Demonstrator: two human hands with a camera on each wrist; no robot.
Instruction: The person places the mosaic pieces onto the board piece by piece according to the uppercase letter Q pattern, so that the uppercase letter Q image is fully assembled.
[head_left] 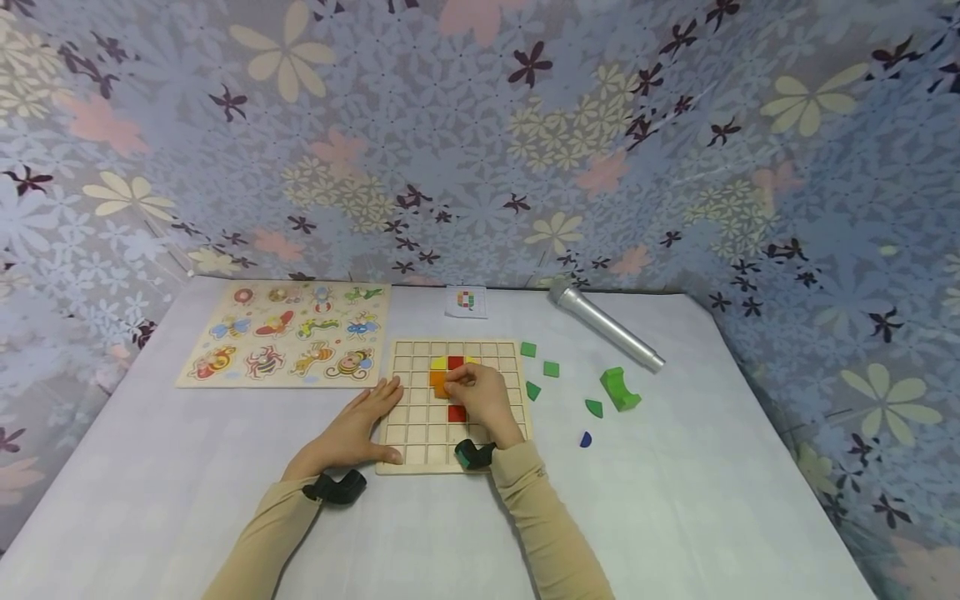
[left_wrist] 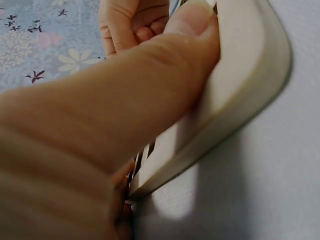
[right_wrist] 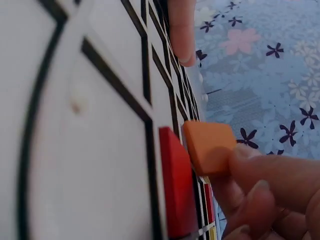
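Right hand (head_left: 486, 402) pinches an orange tile (right_wrist: 210, 148), likely light, stiff and best held by its edges, over the grid board (head_left: 406, 414), whose rim the left hand (head_left: 356, 429) rests on with fingers extended, while the right wrist view shows the tile's tilt, which fingers obscure in the head view.

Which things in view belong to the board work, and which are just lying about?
Probably belongs:
gridded board
orange tile in the right hand
red tiles
yellow tiles
pattern card
loose green tiles

Apparently lying about:
silver microphone
bug puzzle board
green arched block
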